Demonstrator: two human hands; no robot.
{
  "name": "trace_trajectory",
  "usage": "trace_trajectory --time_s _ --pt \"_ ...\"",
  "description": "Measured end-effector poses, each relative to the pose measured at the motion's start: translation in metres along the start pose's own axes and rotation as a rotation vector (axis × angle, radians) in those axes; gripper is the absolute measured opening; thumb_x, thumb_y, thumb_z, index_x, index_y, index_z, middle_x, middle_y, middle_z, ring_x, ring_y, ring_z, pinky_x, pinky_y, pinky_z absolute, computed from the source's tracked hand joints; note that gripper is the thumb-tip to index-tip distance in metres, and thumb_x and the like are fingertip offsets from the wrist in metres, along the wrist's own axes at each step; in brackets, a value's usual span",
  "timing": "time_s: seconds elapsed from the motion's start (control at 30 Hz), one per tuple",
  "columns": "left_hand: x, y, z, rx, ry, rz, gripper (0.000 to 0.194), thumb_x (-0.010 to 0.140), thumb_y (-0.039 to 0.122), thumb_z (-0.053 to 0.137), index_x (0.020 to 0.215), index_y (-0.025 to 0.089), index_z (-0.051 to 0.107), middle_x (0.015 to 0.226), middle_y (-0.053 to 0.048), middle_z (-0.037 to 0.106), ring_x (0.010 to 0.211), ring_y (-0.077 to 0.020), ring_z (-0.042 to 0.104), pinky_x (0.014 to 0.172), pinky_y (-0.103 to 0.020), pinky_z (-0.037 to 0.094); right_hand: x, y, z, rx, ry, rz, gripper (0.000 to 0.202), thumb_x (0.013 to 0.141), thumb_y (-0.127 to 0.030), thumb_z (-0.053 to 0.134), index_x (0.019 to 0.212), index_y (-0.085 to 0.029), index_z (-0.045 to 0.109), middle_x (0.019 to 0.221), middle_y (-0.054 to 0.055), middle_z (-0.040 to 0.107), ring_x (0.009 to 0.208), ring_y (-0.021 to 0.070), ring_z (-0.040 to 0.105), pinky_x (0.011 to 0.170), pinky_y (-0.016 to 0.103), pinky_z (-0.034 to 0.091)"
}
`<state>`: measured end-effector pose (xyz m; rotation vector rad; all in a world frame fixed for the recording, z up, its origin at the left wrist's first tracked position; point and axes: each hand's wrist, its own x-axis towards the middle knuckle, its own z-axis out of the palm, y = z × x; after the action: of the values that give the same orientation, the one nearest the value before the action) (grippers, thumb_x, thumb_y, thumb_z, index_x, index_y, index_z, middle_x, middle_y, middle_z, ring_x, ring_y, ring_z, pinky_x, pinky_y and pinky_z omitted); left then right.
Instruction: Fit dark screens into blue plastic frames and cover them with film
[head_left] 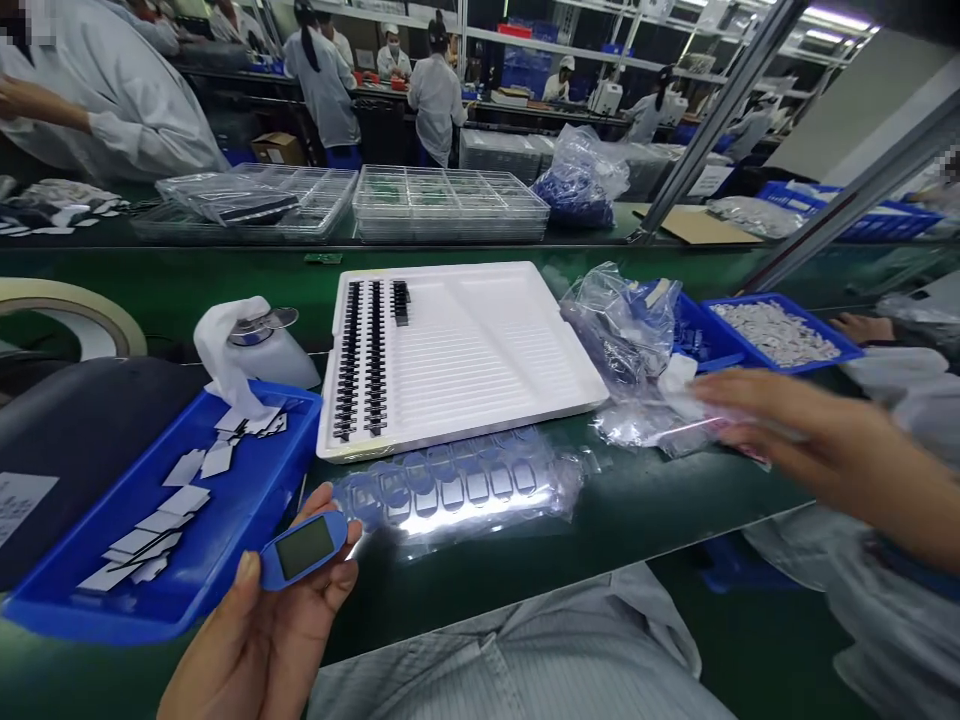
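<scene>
My left hand [281, 600] is closed around a small blue oval device [304, 550] with a dark grey screen, its screen tilted up. My right hand [810, 440], smeared by motion, reaches in from the right over crumpled clear plastic bags [630, 340]. A small white piece [677, 374] shows by its fingertips; whether the fingers grip anything I cannot make out. Between the hands lies a clear plastic sheet [457, 480] with rows of blue-edged, window-shaped pieces. Behind it, a white foam tray [480, 350] carries columns of small black parts [375, 360] on its left side.
At left stands a blue bin [247, 560] with white rectangular pieces, near a white dispenser bottle [270, 350] and a tape roll [112, 310]. A blue tray [847, 350] of small white parts is at right. Clear stacked trays [450, 205] line the far bench.
</scene>
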<state>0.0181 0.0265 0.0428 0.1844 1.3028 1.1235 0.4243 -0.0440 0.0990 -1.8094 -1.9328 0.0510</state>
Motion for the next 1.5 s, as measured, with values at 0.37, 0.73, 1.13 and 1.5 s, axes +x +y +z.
trace_trajectory --time_s 0.37,0.73,1.13,1.5 --pt "0.007 -0.013 0.003 0.007 -0.230 0.136 0.033 0.078 0.032 0.065 0.110 0.023 0.066 0.102 -0.007 0.071 0.085 -0.0203 0.066 0.062 -0.025 0.059 -0.020 0.026 0.134 -0.144 -0.209 -0.124 0.042 0.093 -0.027 0.044 0.132 -0.015 0.049 0.138 0.015 0.048 0.129 0.0330 0.042 0.104 0.061 0.033" --pt "0.004 -0.009 -0.008 -0.059 -0.208 0.204 0.032 0.079 0.033 0.063 0.109 0.021 0.067 0.118 -0.009 0.065 0.088 -0.0218 0.066 0.059 -0.025 0.057 -0.006 -0.073 0.192 -0.174 -0.116 -0.199 0.042 0.087 -0.037 0.056 0.119 -0.011 0.060 0.121 0.018 0.061 0.113 0.0333 0.056 0.090 0.049 0.051" --pt "0.002 -0.007 -0.008 -0.075 -0.239 0.212 0.036 0.080 0.032 0.064 0.114 0.021 0.064 0.120 -0.009 0.064 0.089 -0.0225 0.066 0.058 -0.024 0.056 -0.009 -0.077 0.187 -0.233 0.003 -0.429 0.023 0.092 -0.013 0.047 0.104 -0.009 0.066 0.103 0.015 0.070 0.095 0.0250 0.065 0.079 0.040 0.051" --pt "0.003 -0.009 -0.017 -0.039 -0.132 0.202 0.042 0.073 0.041 0.067 0.110 0.022 0.066 0.099 -0.006 0.069 0.083 -0.0214 0.064 0.058 -0.025 0.058 0.020 -0.088 0.052 -0.441 0.000 -0.486 0.032 0.096 -0.023 0.039 0.082 -0.015 0.066 0.078 0.009 0.070 0.070 0.0223 0.063 0.064 0.036 0.046"
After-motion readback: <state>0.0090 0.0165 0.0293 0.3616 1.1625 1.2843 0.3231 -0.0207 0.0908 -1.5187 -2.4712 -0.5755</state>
